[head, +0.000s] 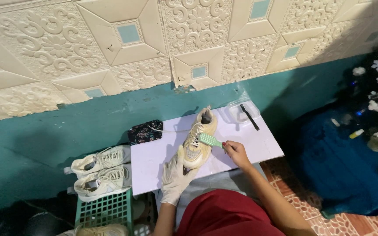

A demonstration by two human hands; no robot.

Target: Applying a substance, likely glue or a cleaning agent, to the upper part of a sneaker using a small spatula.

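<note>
We see even, fairly bright light on the embossed wall (110,48) and the white bench (250,144), without glare. The lower left corner and the right edge fall into deep shadow. Wide-angle distortion bends the wall lines near the edges. Focus is sharp at centre, softer toward the right.

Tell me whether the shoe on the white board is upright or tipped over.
Upright: the beige shoe rests sole-down on the white board, laces facing up.
</note>
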